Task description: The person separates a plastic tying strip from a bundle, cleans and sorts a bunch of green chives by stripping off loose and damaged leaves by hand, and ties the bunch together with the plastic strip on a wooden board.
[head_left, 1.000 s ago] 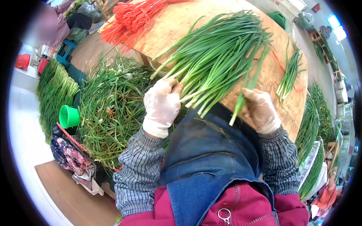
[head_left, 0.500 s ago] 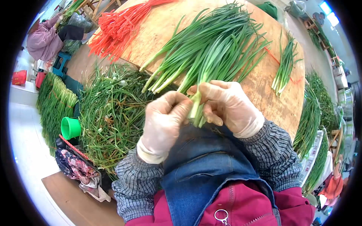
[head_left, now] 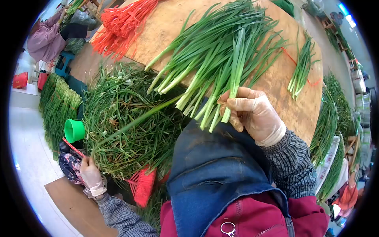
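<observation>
Gloved right hand (head_left: 254,112) pinches smooth stalks (head_left: 234,87); left hand (head_left: 91,174) has swung left, perhaps trailing a ribbon-like leaf (head_left: 136,123), grip unclear.

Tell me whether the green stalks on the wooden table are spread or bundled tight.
Spread: the green stalks fan loosely across the table, their pale ends splayed past its near edge.

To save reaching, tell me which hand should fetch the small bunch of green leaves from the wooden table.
Right, probably: the right hand is closer to that bunch, though it holds pale green stalks; the left hand is far off.
</observation>
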`<state>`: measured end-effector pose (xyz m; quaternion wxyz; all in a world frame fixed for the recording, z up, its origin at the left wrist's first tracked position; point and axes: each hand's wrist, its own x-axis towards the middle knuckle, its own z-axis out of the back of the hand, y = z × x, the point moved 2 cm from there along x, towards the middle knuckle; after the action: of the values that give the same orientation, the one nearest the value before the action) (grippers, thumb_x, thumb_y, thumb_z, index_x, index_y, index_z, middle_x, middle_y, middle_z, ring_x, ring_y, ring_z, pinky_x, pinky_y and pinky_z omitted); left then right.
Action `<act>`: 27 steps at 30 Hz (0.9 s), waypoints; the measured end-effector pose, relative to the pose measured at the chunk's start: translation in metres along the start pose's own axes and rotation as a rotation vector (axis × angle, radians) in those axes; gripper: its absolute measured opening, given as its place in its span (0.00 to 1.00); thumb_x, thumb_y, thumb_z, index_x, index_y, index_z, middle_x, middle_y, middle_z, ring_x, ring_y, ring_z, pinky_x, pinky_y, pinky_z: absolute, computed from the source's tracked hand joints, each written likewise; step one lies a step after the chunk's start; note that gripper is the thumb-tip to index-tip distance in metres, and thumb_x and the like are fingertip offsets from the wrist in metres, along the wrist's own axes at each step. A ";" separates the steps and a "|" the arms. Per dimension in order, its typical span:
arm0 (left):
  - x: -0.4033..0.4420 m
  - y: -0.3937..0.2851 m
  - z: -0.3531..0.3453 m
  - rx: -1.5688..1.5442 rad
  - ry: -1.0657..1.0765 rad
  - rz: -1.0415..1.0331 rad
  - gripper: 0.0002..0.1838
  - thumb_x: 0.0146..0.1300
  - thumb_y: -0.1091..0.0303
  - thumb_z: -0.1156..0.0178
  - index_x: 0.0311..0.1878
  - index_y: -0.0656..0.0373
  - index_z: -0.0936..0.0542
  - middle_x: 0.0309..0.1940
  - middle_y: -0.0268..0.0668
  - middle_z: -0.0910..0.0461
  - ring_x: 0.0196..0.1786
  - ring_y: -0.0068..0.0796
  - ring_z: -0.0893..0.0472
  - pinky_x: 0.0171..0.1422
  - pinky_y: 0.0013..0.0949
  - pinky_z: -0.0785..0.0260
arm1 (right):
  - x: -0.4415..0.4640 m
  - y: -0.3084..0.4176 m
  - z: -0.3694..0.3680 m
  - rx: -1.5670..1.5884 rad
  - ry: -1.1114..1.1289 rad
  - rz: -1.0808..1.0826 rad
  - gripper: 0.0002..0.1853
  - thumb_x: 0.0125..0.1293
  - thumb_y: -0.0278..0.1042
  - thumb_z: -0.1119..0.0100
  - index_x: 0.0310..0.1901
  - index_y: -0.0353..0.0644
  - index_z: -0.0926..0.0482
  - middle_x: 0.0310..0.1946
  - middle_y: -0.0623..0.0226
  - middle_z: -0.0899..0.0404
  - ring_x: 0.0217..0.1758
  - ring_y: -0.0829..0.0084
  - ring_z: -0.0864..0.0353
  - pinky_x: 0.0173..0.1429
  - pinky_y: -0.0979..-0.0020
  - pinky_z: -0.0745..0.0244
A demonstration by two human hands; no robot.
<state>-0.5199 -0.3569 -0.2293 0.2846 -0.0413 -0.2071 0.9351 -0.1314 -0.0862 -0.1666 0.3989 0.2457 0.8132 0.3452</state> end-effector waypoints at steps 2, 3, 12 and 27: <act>-0.012 0.032 -0.011 0.379 -0.007 -0.101 0.06 0.56 0.71 0.45 0.34 0.63 0.22 0.25 0.39 0.25 0.25 0.34 0.28 0.30 0.34 0.34 | -0.002 -0.003 0.000 0.018 -0.017 -0.026 0.12 0.59 0.29 0.43 0.41 0.29 0.25 0.28 0.62 0.23 0.20 0.78 0.26 0.18 0.80 0.34; -0.015 0.038 -0.015 0.569 -0.009 -0.153 0.07 0.55 0.71 0.44 0.36 0.63 0.22 0.27 0.42 0.23 0.28 0.37 0.26 0.33 0.36 0.32 | -0.003 -0.005 0.000 0.027 -0.026 -0.041 0.12 0.60 0.29 0.43 0.41 0.29 0.25 0.28 0.62 0.23 0.20 0.78 0.26 0.19 0.80 0.33; -0.072 -0.287 -0.049 -0.760 0.500 -0.788 0.06 0.54 0.77 0.44 0.35 0.65 0.21 0.32 0.42 0.22 0.33 0.32 0.21 0.38 0.29 0.30 | -0.011 -0.011 0.001 -0.011 -0.033 -0.045 0.11 0.59 0.30 0.43 0.40 0.32 0.24 0.31 0.62 0.22 0.24 0.77 0.24 0.25 0.79 0.29; -0.076 -0.350 -0.081 -0.987 1.128 -0.208 0.06 0.55 0.70 0.39 0.29 0.62 0.23 0.17 0.27 0.27 0.16 0.10 0.36 0.19 0.17 0.48 | 0.006 0.003 0.015 0.092 -0.206 0.134 0.10 0.58 0.34 0.40 0.32 0.35 0.26 0.20 0.69 0.28 0.16 0.83 0.32 0.15 0.84 0.44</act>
<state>-0.2605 -0.1058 -0.1618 0.3826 -0.6164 -0.4275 0.5394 -0.1220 -0.0741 -0.1738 0.4447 0.3519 0.7646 0.3063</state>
